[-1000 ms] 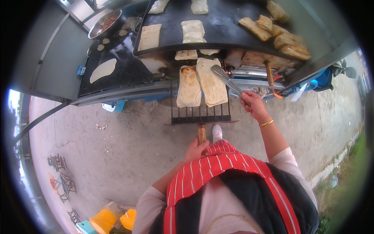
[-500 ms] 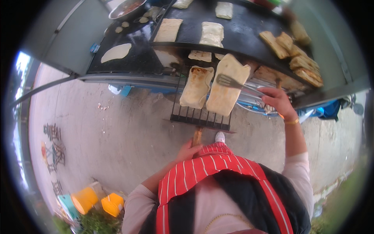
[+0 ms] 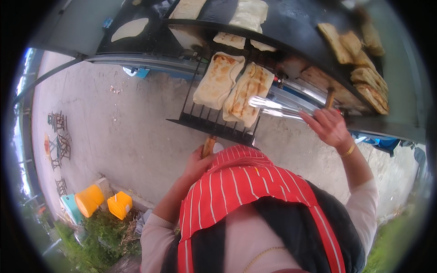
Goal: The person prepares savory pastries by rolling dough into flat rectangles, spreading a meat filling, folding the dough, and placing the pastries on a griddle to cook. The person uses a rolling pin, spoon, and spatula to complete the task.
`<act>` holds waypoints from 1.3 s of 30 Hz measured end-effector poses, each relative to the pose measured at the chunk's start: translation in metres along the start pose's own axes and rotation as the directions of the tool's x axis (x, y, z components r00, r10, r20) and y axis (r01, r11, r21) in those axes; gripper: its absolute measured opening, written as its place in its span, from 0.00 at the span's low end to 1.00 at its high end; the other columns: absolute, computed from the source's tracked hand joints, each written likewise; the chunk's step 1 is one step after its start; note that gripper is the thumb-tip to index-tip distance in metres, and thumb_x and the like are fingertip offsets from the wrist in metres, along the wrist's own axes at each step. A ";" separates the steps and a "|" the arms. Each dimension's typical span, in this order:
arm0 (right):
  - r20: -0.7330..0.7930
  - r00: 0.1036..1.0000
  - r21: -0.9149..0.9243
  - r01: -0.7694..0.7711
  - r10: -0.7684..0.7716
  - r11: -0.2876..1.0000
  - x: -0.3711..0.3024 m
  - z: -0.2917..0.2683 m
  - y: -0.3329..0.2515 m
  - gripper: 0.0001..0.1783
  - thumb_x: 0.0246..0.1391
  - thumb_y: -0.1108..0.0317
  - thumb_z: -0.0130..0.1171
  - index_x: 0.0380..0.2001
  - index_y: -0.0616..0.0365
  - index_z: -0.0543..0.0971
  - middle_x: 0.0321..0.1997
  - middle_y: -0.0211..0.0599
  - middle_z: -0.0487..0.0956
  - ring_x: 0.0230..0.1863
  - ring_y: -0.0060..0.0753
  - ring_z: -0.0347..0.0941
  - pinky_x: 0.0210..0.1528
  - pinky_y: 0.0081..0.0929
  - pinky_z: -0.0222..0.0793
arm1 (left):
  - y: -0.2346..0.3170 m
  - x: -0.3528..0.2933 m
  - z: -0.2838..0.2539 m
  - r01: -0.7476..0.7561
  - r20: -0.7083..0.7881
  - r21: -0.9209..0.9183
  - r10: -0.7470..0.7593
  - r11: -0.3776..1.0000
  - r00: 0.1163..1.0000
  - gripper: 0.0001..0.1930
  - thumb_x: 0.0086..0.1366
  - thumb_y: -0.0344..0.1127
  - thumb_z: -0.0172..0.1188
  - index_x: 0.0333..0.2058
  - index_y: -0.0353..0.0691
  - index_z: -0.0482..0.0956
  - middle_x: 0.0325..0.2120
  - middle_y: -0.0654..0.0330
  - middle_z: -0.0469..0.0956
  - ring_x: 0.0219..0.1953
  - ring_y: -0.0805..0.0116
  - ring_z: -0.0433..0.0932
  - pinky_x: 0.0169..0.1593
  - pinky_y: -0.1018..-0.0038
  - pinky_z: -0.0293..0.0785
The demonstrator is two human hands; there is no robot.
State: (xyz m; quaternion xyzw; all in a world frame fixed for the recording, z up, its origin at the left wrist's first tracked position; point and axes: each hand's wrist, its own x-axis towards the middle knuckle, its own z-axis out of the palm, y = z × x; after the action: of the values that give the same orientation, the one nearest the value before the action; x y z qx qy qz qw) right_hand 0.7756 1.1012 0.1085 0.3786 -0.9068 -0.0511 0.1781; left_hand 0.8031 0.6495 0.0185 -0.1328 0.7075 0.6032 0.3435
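Closed round the wooden handle [image 3: 209, 146] of a black barred rack [image 3: 191, 123], my left hand [image 3: 199, 163] keeps it pulled out from beneath the griddle. Two folded flatbreads lie side by side on the bars: a left flatbread [image 3: 218, 81] with a brown patch at its far end, and a right flatbread [image 3: 248, 93] with brown streaks on top. My right hand [image 3: 330, 128] grips metal tongs [image 3: 284, 110], whose tips are at the right flatbread's right edge; whether they touch it I cannot tell. Farther in, another flatbread [image 3: 230, 40] shows partly under the griddle's edge.
Above the rack spreads a dark griddle [image 3: 291, 29] with pale flatbreads [image 3: 249, 13] and a stack of browned ones [image 3: 369, 86] at right. A round of dough [image 3: 130, 28] lies on the left plate. A second wooden handle [image 3: 329, 98] sticks out at right. Yellow buckets [image 3: 89, 200] stand lower left.
The right flatbread has been turned over: its plain pale face was up, now a brown-streaked one. The tongs have drawn back toward its near right edge. My view has shifted, moving the griddle upward.
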 end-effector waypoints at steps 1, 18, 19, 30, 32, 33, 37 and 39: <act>0.038 0.999 0.000 -0.010 0.010 1.000 -0.007 -0.013 0.009 0.29 0.49 0.70 0.65 0.58 0.52 0.80 0.30 0.27 0.71 0.31 0.26 0.72 0.32 0.28 0.66 | -0.008 -0.002 -0.002 0.028 -0.004 0.060 -0.027 0.998 1.000 0.18 0.63 0.41 0.67 0.45 0.36 0.75 0.24 0.64 0.75 0.24 0.75 0.72 0.29 0.74 0.68; 0.595 0.518 0.751 -0.631 0.615 -0.195 0.065 0.067 0.073 0.19 0.65 0.64 0.63 0.52 0.68 0.82 0.31 0.24 0.77 0.28 0.13 0.65 0.31 0.16 0.64 | 0.000 0.003 -0.001 0.074 -0.076 0.332 -0.051 0.940 0.996 0.24 0.60 0.49 0.64 0.46 0.34 0.78 0.34 0.46 0.83 0.38 0.53 0.83 0.45 0.62 0.75; 0.600 0.517 0.741 -0.647 0.611 -0.181 0.068 0.066 0.074 0.19 0.65 0.64 0.63 0.52 0.68 0.83 0.30 0.23 0.77 0.28 0.13 0.65 0.30 0.16 0.63 | 0.000 0.002 0.000 0.074 -0.077 0.341 -0.050 0.937 0.996 0.24 0.60 0.48 0.64 0.46 0.34 0.78 0.34 0.46 0.83 0.37 0.53 0.83 0.45 0.62 0.75; 0.702 0.538 0.699 -0.646 0.467 -0.306 0.087 0.089 0.081 0.17 0.65 0.60 0.64 0.46 0.65 0.84 0.23 0.21 0.72 0.23 0.11 0.61 0.25 0.15 0.54 | 0.001 0.001 0.002 0.052 -0.097 0.326 -0.021 0.944 0.995 0.24 0.61 0.49 0.64 0.46 0.35 0.79 0.33 0.44 0.83 0.38 0.50 0.83 0.45 0.61 0.76; 0.719 0.557 0.689 -0.646 0.415 -0.328 0.088 0.096 0.084 0.19 0.65 0.60 0.64 0.49 0.65 0.84 0.23 0.21 0.73 0.22 0.11 0.61 0.24 0.15 0.53 | 0.001 0.001 0.002 0.056 -0.108 0.340 -0.020 0.939 0.994 0.24 0.61 0.50 0.64 0.47 0.35 0.79 0.34 0.44 0.83 0.38 0.48 0.83 0.45 0.60 0.76; 0.720 0.584 0.693 -0.639 0.376 -0.334 0.092 0.098 0.083 0.19 0.65 0.59 0.64 0.50 0.65 0.83 0.23 0.22 0.73 0.22 0.11 0.60 0.24 0.16 0.53 | 0.002 0.001 0.003 0.066 -0.113 0.355 -0.027 0.933 0.993 0.25 0.61 0.50 0.64 0.47 0.35 0.79 0.35 0.43 0.83 0.39 0.47 0.83 0.45 0.60 0.76; 0.741 0.625 0.667 -0.646 0.244 -0.371 0.118 0.121 0.063 0.22 0.65 0.58 0.64 0.53 0.65 0.82 0.23 0.21 0.73 0.21 0.11 0.59 0.23 0.16 0.52 | 0.008 -0.001 0.003 0.057 -0.104 0.352 -0.022 0.934 0.994 0.26 0.60 0.52 0.64 0.47 0.35 0.79 0.36 0.41 0.83 0.40 0.45 0.83 0.46 0.58 0.76; 0.730 0.650 0.669 -0.617 0.209 -0.415 0.134 0.116 0.051 0.19 0.64 0.62 0.64 0.52 0.65 0.83 0.23 0.21 0.73 0.22 0.11 0.60 0.23 0.16 0.52 | 0.011 -0.002 0.003 0.042 -0.112 0.366 -0.001 0.930 0.994 0.26 0.60 0.53 0.65 0.46 0.35 0.79 0.35 0.40 0.83 0.40 0.45 0.83 0.46 0.58 0.75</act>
State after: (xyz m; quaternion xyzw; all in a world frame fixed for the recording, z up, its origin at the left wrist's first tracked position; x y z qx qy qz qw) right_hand 0.6122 1.0383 0.0499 -0.0349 -0.6863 0.6650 -0.2923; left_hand 0.7992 0.6545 0.0282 -0.1070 0.8241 0.4481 0.3295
